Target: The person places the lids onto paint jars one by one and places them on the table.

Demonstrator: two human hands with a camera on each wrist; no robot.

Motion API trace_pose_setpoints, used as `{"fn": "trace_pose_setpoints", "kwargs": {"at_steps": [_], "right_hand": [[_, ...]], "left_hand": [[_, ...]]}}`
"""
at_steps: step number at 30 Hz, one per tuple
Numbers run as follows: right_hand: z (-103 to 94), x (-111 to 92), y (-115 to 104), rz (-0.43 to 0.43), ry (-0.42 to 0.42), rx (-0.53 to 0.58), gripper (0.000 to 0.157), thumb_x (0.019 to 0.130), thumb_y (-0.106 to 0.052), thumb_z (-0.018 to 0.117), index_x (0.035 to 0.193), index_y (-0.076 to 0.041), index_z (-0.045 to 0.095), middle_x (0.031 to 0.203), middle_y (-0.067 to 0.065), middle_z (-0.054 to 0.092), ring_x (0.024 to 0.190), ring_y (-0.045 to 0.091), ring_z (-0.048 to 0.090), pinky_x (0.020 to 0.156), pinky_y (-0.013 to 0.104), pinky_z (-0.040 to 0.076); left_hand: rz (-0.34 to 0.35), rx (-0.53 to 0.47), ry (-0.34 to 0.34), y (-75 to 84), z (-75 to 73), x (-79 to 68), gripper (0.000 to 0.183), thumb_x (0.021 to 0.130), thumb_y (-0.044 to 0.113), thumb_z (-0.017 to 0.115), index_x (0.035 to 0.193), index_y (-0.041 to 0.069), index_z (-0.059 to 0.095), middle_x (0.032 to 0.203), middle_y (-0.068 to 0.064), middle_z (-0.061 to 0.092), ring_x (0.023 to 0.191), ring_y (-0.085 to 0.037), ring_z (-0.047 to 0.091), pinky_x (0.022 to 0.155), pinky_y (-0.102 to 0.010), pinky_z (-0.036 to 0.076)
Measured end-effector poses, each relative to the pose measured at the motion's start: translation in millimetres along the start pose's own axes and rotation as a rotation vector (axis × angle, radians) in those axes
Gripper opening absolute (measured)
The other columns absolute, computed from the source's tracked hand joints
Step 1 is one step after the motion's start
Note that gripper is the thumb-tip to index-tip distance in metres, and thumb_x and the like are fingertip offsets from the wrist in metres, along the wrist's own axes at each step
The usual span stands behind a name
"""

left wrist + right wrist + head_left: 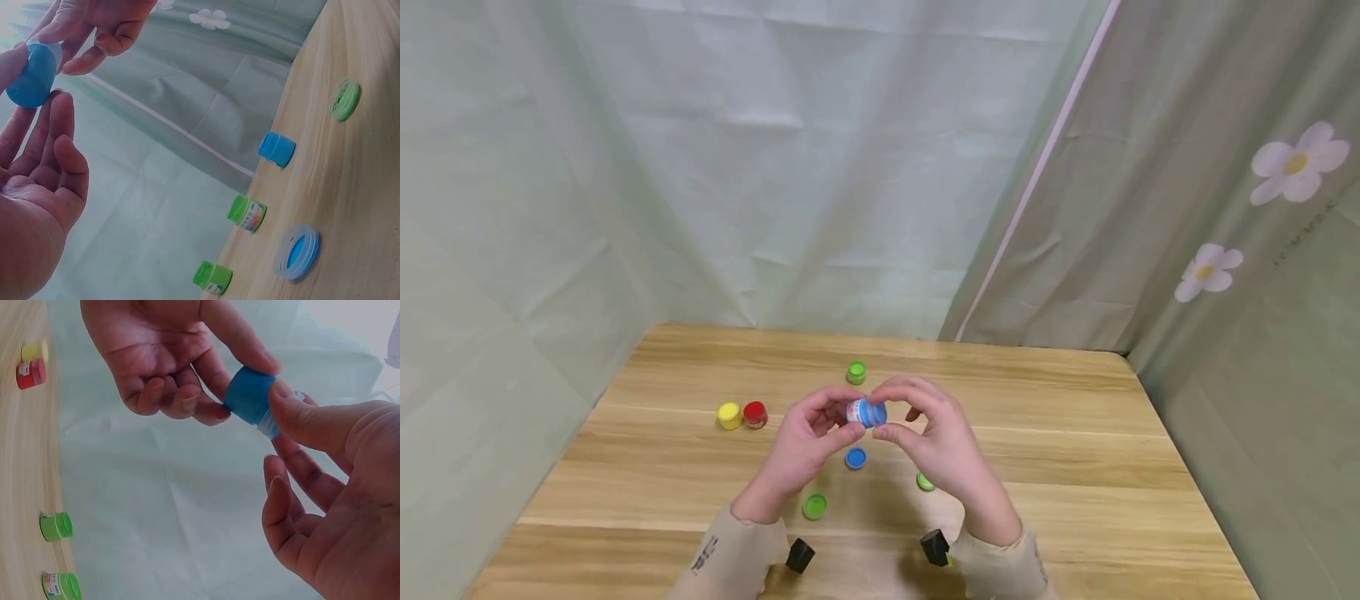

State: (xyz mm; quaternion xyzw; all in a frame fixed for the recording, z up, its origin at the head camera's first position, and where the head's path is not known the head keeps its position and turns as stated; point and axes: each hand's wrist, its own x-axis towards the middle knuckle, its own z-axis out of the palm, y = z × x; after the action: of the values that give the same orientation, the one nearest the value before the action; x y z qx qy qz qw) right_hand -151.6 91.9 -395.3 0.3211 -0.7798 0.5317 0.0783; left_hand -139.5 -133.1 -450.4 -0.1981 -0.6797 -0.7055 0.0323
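Both hands hold a small blue jar [865, 413] up above the table, tilted on its side. My left hand [808, 437] pinches its left end between thumb and fingers. At the right end, my right hand [934, 429] grips it with thumb and forefinger. In the left wrist view the jar [32, 78] shows a solid blue body and a clear band at the other hand's fingertips. A blue lid [855, 458] with a clear rim [281, 256] lies on the table below the hands.
A yellow jar [729, 416] and a red jar [756, 415] stand together on the left. A green jar [856, 372] stands farther back; another green jar [247, 212] and a blue jar [276, 149] show too. Green lids [815, 507] lie nearer. Curtains [820, 167] surround the table.
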Motion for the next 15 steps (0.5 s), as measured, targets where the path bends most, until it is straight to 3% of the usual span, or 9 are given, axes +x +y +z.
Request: {"fn": "trace_pose_setpoints", "kwargs": {"at_steps": [15], "right_hand": [[-0.5, 0.0, 2.2, -0.134, 0.007, -0.051, 0.037, 0.080, 0.003, 0.091, 0.107, -0.019, 0.080, 0.119, -0.006, 0.075, 0.112, 0.017, 0.066, 0.078, 0.039, 0.053]], "left_hand": [[0.004, -0.062, -0.038, -1.3, 0.8, -0.7, 0.032, 0.104, 0.004, 0.070, 0.133, -0.006, 0.064, 0.116, -0.005, 0.070, 0.100, -0.018, 0.066, 0.087, -0.030, 0.061]]}}
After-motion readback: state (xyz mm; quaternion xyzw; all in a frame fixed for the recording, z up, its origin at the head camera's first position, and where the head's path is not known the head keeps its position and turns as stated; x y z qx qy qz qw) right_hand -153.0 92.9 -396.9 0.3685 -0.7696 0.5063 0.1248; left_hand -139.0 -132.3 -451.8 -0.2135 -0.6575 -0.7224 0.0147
